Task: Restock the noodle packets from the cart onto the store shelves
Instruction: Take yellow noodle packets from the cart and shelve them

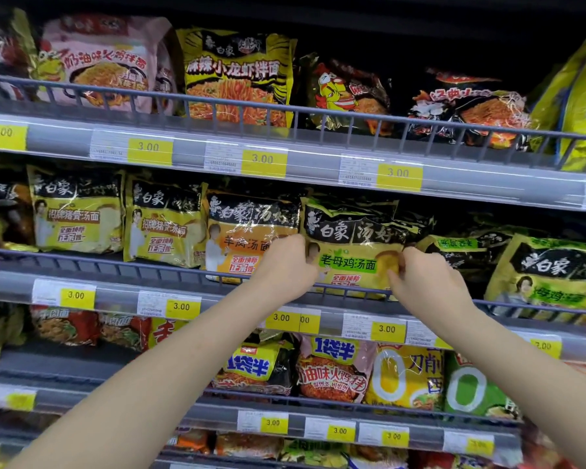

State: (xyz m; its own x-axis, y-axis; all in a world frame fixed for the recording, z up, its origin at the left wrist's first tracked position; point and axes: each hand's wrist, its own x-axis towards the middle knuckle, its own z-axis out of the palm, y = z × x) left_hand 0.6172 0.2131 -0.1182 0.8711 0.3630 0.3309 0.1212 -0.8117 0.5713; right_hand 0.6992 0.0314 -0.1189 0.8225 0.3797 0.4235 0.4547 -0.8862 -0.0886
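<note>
Here both hands on one yellow noodle packet [351, 252] with a green label, standing on the middle shelf [115, 282] behind its wire rail; left hand [290, 265] grips packet's left edge; right hand [423, 275] pinches its right edge; orange-label packet [247, 231] just left of left hand; price tags [388, 329] below both hands.

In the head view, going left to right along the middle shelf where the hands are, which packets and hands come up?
Yellow pork-bone soup packet → second pork-bone packet → orange mutton soup packet → left hand → green-label chicken soup packet, held by both hands → right hand → another chicken soup packet.
</note>
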